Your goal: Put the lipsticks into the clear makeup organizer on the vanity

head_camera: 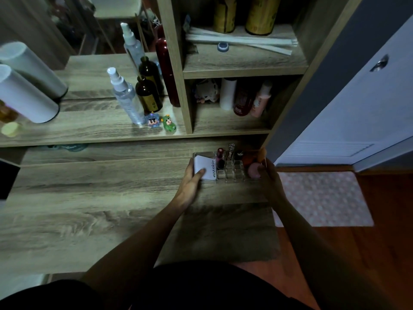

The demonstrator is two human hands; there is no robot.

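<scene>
1. Both hands grip the clear makeup organizer (230, 173) by its ends; left hand (192, 180) on the white-box side, right hand (269, 177) beside the pink sponge (253, 171).
2. Organizer rests on the bench (89, 209); a lipstick (220, 153) stands inside.

Dim room (perhaps evening), wooden floor (380, 253), rug (321, 198)

Wood-grain vanity top (89, 198), clear makeup organizer (230, 173) at its back right corner.
</scene>
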